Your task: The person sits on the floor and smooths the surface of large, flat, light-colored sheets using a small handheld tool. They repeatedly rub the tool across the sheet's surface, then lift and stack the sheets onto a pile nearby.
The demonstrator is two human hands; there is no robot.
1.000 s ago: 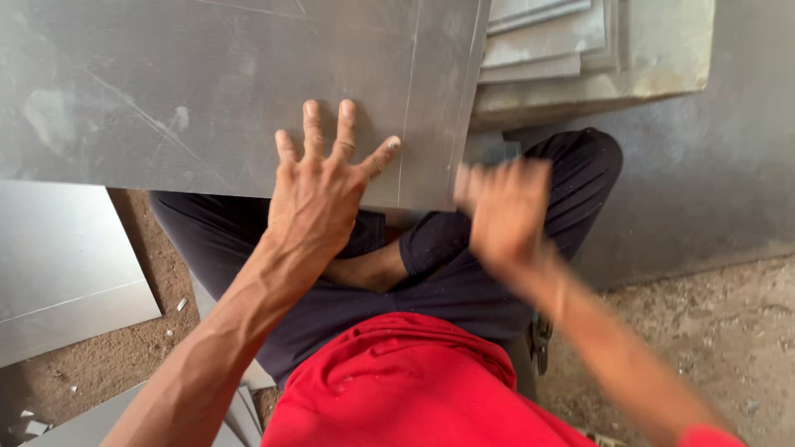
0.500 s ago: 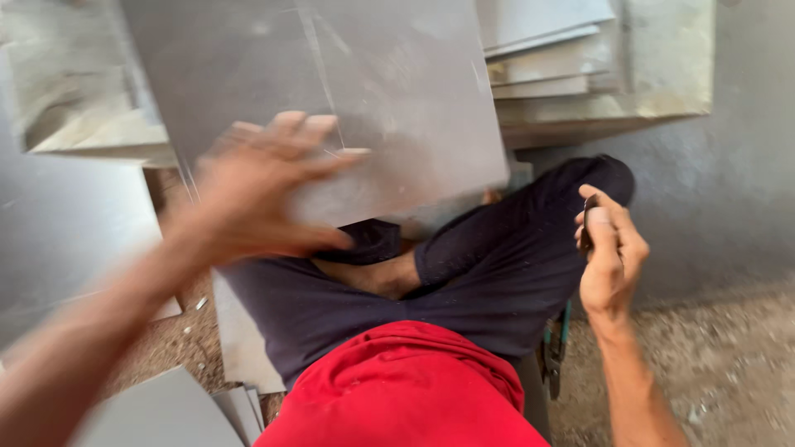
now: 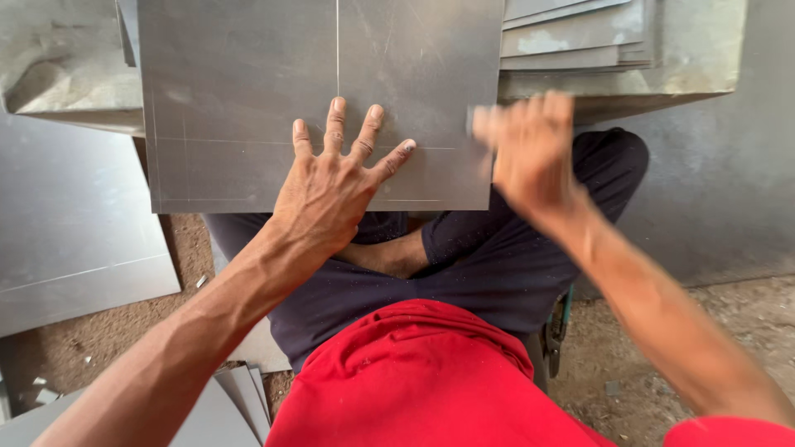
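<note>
My left hand is splayed flat on the grey scribed metal sheet, right hand too blurry to tell its grip tbh, w/ that bare sheet edge prob slicing fingers if it slips.

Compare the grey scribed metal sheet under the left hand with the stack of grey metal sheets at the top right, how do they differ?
The grey scribed metal sheet is a single piece lying across the person's lap; the stack of grey metal sheets is several pieces piled on each other. The left hand presses flat on the single sheet, while nothing touches the stack. Thin straight lines show on the single sheet; none can be made out on the stack. Both are flat, dull grey metal.
</note>
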